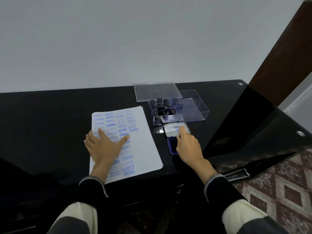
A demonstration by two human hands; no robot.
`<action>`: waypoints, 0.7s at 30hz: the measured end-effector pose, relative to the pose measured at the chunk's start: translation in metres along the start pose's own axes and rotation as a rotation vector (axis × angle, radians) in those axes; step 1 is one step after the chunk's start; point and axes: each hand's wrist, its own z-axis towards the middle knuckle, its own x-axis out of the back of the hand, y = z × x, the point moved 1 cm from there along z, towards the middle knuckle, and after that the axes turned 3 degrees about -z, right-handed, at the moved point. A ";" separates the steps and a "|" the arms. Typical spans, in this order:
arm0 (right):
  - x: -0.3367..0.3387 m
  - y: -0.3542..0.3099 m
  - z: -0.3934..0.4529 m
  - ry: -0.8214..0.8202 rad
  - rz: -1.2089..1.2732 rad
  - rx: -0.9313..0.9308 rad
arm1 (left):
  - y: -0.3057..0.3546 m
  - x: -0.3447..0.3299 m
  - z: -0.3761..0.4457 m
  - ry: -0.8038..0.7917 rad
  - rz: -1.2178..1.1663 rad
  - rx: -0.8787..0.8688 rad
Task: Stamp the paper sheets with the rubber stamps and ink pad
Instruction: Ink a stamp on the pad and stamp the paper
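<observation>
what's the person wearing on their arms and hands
Both hands, the left hand and the right hand, are bare: no gloves, and no rings or watch that I can make out. Each arm has a dark long sleeve whose cuff is edged with pale stitched trim.

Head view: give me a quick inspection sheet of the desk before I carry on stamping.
Surface: black glossy desk.
Job's things: paper stack, top sheet crowded with blue imprints; open Artline ink pad; rubber stamps in clear plastic box, its lid off behind.
Clutter: nothing seen.
Grippers: left hand flat on the paper; right hand at the ink pad, grip unclear.
Cables: nothing seen.
Surroundings: grey wall, patterned floor.
</observation>
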 end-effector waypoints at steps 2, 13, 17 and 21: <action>0.001 0.001 0.000 0.007 0.064 -0.018 | 0.000 0.000 0.000 0.009 0.002 -0.006; 0.005 0.001 0.001 -0.035 0.070 -0.031 | 0.000 0.001 -0.007 0.067 0.019 -0.150; 0.016 -0.019 0.005 0.003 0.244 -0.073 | 0.003 0.001 -0.008 0.152 0.017 -0.296; 0.013 -0.069 0.017 -0.101 0.607 0.019 | 0.004 0.001 -0.009 0.177 0.052 -0.346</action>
